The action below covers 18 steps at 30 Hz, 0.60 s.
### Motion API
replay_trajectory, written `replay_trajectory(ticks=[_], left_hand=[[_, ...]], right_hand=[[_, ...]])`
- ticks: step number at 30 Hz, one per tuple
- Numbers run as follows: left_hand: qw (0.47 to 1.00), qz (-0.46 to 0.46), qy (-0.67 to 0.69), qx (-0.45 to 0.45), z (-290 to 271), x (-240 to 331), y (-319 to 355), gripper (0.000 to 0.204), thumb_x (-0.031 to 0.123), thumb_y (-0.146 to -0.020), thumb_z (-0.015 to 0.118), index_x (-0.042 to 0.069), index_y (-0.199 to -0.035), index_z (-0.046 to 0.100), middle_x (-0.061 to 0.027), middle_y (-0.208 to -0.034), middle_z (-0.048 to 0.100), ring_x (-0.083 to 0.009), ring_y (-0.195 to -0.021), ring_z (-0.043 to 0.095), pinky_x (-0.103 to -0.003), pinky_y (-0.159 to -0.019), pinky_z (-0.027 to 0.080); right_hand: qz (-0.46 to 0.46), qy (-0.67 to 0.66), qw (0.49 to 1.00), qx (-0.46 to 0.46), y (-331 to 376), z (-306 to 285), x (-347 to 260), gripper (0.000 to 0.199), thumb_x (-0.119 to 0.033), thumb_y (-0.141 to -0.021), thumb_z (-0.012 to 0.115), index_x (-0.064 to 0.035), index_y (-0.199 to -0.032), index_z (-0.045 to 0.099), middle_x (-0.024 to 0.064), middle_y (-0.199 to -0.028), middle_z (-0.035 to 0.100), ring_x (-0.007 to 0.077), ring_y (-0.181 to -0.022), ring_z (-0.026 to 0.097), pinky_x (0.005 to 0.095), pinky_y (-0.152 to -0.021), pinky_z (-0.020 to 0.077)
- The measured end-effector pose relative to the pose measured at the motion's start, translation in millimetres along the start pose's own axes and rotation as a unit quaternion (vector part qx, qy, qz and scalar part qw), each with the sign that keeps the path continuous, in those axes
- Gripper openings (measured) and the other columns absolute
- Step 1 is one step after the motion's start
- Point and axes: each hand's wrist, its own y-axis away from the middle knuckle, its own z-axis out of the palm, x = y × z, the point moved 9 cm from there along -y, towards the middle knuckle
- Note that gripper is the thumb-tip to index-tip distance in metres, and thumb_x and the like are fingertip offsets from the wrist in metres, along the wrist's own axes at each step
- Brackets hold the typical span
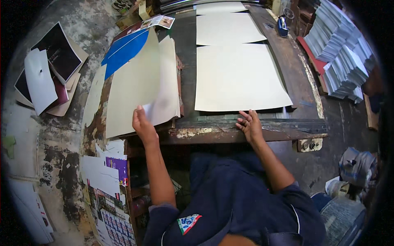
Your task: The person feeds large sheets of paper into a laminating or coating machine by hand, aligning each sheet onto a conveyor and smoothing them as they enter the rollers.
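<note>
My left hand (144, 126) is closed on the near corner of a large cream sheet of paper (133, 86), its thumb uppermost. The sheet bends up and partly covers a stack of paper (167, 88) whose whiter right side shows beside it. To the right, a cream sheet (240, 78) lies flat on the dark machine bed (186, 78), with further sheets (227, 28) in line behind it. My right hand (251, 126) is at that sheet's near edge, fingers apart and slightly bent, holding nothing. Whether its fingertips touch the edge I cannot tell.
A metal roller (176, 5) crosses the far end. Tall paper stacks (334, 37) stand on the right, near a blue object (282, 26) on the bed's edge. Dark and white printed sheets (51, 71) lie at left. A control box with knobs (310, 144) sits below the bed.
</note>
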Motion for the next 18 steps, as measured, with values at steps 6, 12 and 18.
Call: replay_trajectory(ticks=[6, 12, 18], left_hand=[[0.925, 0.181, -0.231, -0.24, 52.1, 31.8, 75.6, 0.035, 0.028, -0.101, 0.043, 0.002, -0.085, 0.06, -0.0068, -0.078, 0.068, -0.0149, -0.071, 0.059, -0.037, -0.102, 0.04], [0.865, 0.19, -0.199, -0.42, 68.5, 29.9, 116.8, 0.034, 0.037, -0.096, 0.053, 0.006, -0.089, 0.066, -0.0068, -0.091, 0.072, -0.0262, -0.105, 0.064, -0.053, -0.113, 0.02], [0.853, 0.292, -0.304, -0.309, 57.1, 34.3, 78.0, 0.05, 0.038, -0.086, 0.066, 0.009, -0.125, 0.057, -0.0109, -0.131, 0.057, -0.0373, -0.135, 0.037, -0.057, -0.111, 0.02]], right_hand=[[0.025, 0.031, 0.988, -0.147, 20.5, 47.8, -22.3, 0.075, -0.044, -0.094, 0.049, -0.0088, -0.15, 0.014, 0.0152, -0.132, 0.051, 0.0205, -0.092, 0.057, 0.0388, -0.078, 0.0536], [0.059, 0.088, 0.992, -0.065, 21.3, 45.9, -25.2, 0.047, -0.036, -0.088, 0.063, 0.0033, -0.113, 0.053, 0.0087, -0.086, 0.062, 0.0182, -0.074, 0.06, 0.0294, -0.062, 0.0494], [0.101, 0.077, 0.99, -0.054, 54.7, 17.3, -4.7, 0.035, -0.035, -0.094, 0.056, -0.001, -0.102, 0.058, 0.0057, -0.077, 0.06, 0.0126, -0.062, 0.055, 0.0269, -0.057, 0.0457]])
